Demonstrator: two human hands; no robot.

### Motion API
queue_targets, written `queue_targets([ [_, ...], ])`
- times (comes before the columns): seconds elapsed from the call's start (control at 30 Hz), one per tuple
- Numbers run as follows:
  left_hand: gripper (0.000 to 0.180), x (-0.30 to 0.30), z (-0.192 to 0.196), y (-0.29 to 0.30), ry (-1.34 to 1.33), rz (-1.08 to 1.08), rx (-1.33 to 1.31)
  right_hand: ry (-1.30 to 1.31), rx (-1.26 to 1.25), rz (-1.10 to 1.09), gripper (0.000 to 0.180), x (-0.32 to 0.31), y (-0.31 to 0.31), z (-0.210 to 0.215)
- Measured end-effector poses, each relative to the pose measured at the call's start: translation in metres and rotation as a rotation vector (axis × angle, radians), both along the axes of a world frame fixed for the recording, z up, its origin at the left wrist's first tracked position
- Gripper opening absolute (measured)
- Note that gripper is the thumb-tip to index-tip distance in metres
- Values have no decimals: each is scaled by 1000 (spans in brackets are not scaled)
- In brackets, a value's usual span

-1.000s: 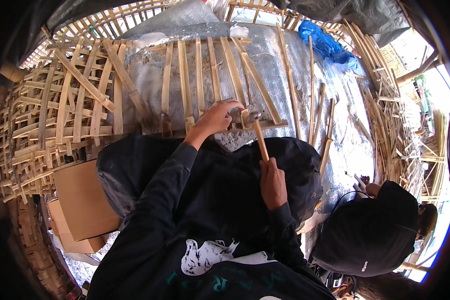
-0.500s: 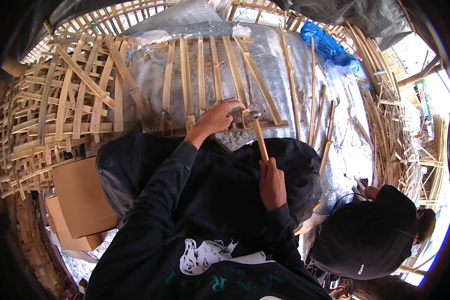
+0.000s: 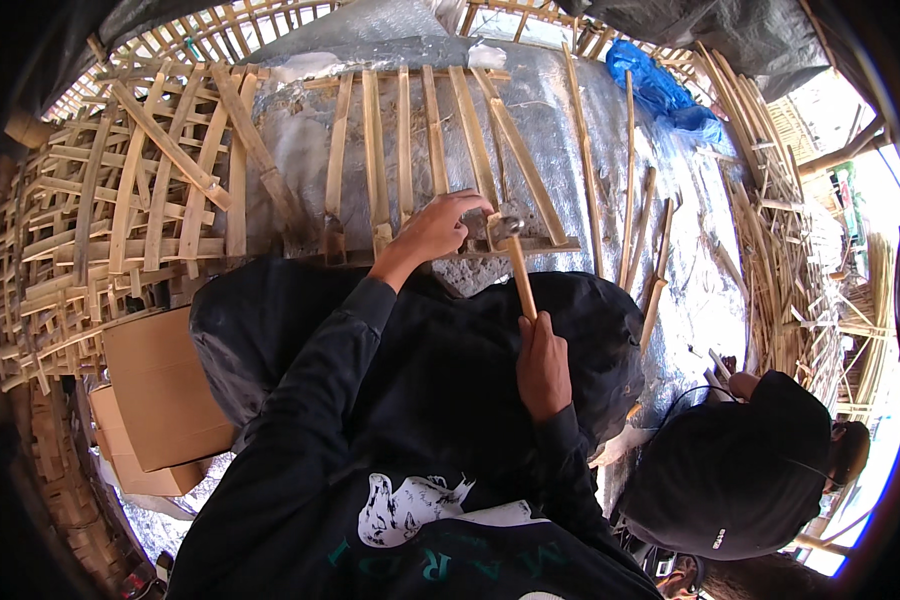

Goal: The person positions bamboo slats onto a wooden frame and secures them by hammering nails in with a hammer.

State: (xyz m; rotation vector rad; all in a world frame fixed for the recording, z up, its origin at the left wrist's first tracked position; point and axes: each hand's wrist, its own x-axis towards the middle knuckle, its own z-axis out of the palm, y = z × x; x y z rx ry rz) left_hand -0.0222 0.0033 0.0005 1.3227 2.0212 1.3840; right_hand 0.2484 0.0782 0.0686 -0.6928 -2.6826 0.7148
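From here I see the right hand wrapped firmly around the hammer, whose head sits at the near end of a slat, over the crosspiece. The left hand is half curled, fingertips by that slat end; I can't tell whether it pinches anything. Hand and hammer head hide part of the joint. A rough block shows beneath the crosspiece, between the knees.

There's clutter all round: on the left, a lattice with loose strips on it, and boxes against the left knee. Sticks lie right of the frame on silver sheeting, a blue tarp beyond. A co-worker crouches near the right elbow.
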Motion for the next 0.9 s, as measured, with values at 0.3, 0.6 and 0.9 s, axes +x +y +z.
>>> queue_targets([
  [0.3,50,0,4,-1,-11,-4,-4,-51,-106,-48,26,-4,3,4],
  [0.6,50,-4,-4,-1,11,17,19,21,-153,-50,24,-2,-3,13],
  [0.9,47,0,1,-3,-30,11,5,57,-126,-91,23,-1,-1,16],
])
